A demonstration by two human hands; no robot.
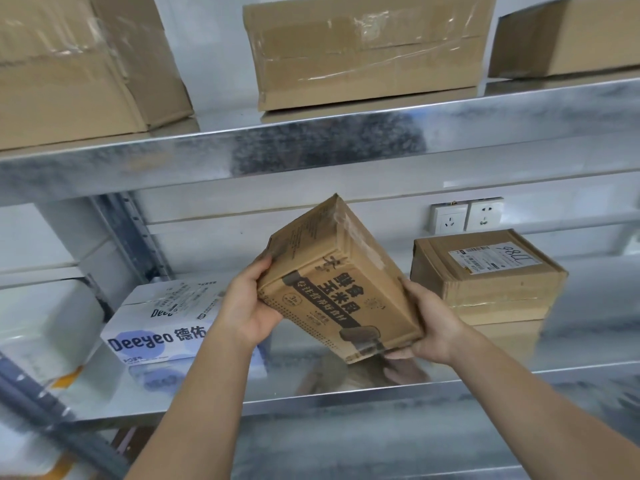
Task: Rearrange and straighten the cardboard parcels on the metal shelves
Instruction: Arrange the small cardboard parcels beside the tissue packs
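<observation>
Printed parcel [337,289] — between both hands [341,322]

This is a storeroom or parcel depot: galvanised metal shelves [311,147] on a slotted upright [135,233] carry taped cardboard parcels [367,50]. One brown parcel [485,289] bears a printed shipping label [493,258] with a handwritten number, a white Deeyeo carton [162,320] sits nearby, and two wall sockets [465,214] break the plain white wall behind.
</observation>
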